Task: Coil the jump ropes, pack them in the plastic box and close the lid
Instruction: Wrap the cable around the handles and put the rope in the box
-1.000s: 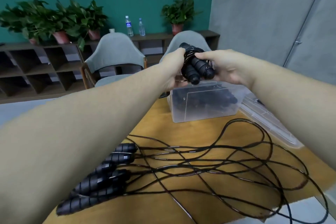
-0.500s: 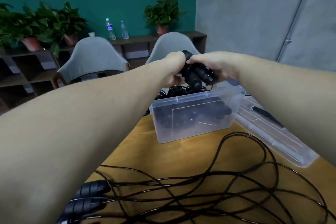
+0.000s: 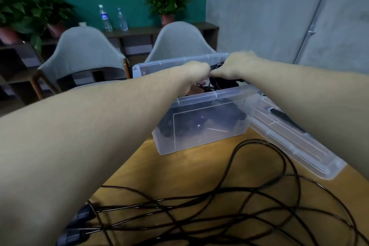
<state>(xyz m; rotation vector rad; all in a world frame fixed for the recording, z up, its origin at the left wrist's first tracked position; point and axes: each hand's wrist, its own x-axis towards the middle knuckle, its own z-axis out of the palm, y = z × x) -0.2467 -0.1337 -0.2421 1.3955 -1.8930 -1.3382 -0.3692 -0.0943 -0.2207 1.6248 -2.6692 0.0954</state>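
- Left hand (image 3: 194,73), right hand (image 3: 236,67): both clenched round coiled jump rope (image 3: 223,81), inside clear plastic box (image 3: 199,126).
- Advice: press bundle flat before letting go; loose ropes (image 3: 199,205) on table (image 3: 179,170), lid (image 3: 295,146) beside box.

Both hands crowd the open mouth of the plastic box (image 3: 199,126) at frame centre, over dark coiled ropes that fill its lower part. The lid (image 3: 299,146) lies flat just right of the box, blocking that side. Loose ropes (image 3: 219,205) sprawl across the lower counter (image 3: 159,166); a bare strip stays between them and the box front. Two chairs (image 3: 83,50) stand behind.
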